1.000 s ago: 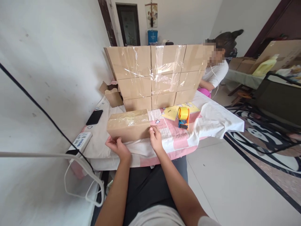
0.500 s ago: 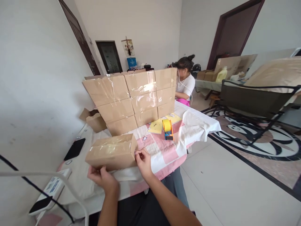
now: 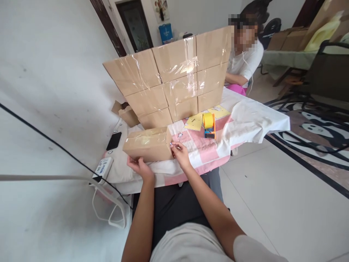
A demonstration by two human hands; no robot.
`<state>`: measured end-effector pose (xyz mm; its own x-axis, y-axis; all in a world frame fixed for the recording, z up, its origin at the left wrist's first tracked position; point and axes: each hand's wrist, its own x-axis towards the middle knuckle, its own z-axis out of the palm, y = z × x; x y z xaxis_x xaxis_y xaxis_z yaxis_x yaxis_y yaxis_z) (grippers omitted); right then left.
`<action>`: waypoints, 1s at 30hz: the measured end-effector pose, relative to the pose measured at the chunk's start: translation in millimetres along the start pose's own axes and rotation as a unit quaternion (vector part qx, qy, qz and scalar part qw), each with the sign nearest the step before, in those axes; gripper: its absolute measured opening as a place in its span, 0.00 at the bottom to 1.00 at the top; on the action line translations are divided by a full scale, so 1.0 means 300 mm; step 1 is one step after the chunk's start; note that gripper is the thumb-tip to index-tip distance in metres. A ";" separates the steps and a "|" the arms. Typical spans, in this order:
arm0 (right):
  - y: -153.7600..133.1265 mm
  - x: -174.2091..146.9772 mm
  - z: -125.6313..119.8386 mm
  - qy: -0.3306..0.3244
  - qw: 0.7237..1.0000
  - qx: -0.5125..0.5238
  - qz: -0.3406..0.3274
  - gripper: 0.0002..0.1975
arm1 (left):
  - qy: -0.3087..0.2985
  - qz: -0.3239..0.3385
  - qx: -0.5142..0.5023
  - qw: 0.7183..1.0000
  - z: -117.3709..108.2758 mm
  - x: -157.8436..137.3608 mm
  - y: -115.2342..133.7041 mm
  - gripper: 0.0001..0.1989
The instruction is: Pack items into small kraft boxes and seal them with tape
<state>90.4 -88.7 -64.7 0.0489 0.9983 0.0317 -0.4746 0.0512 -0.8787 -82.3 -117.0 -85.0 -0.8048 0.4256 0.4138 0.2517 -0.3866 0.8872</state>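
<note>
A long taped cardboard box (image 3: 147, 147) lies on the cloth-covered table in front of me. My left hand (image 3: 140, 167) grips its lower front edge near the left end, with the fingers partly hidden under it. At the box's right end, my right hand (image 3: 180, 152) is closed in a pinch against the end face. Something small and pale shows at those fingertips, too small to name. To the right of the box stands a tape dispenser (image 3: 209, 125) with a yellow roll, beside yellow printed sheets (image 3: 194, 122).
Behind the box rises a stack of taped cardboard boxes (image 3: 177, 78). An open carton (image 3: 129, 114), a black phone-like slab (image 3: 113, 141) and a white power strip (image 3: 104, 166) lie leftward. A black cable (image 3: 54, 134) crosses the left side. Another person (image 3: 244, 62) sits beyond the table.
My view has tilted down and turned left, so the table appears higher and further right. Both hands keep their places on the box.
</note>
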 end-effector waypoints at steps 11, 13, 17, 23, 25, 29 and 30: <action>0.027 0.022 -0.010 0.040 0.997 -0.026 -0.060 0.16 | -0.013 0.009 0.032 0.999 0.005 -0.009 -0.012 0.30; 0.029 0.012 -0.004 0.050 0.993 -0.042 -0.095 0.14 | -0.017 0.013 0.037 0.999 0.006 -0.013 -0.009 0.31; 0.023 -0.007 0.008 0.036 0.989 -0.073 -0.123 0.13 | -0.023 0.024 0.037 0.999 0.011 -0.020 0.000 0.33; 0.031 0.011 -0.015 0.005 0.993 -0.075 -0.088 0.16 | -0.016 0.021 0.031 0.999 0.010 -0.016 0.000 0.32; 0.036 0.024 -0.030 -0.001 0.996 -0.065 -0.066 0.19 | -0.019 0.018 0.027 0.999 0.007 -0.012 0.000 0.30; 0.041 0.035 -0.046 0.002 0.997 -0.060 -0.046 0.22 | -0.025 0.014 0.015 0.999 0.007 -0.006 0.004 0.28; 0.042 0.034 -0.047 0.005 0.997 -0.064 -0.046 0.23 | -0.025 0.013 0.012 1.000 0.008 -0.006 0.005 0.28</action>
<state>97.4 -78.2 -82.1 0.0966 0.9891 0.1116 -0.3518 0.1388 -0.9257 -79.3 -116.4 -83.8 -0.7707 0.4556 0.4455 0.2854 -0.3783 0.8806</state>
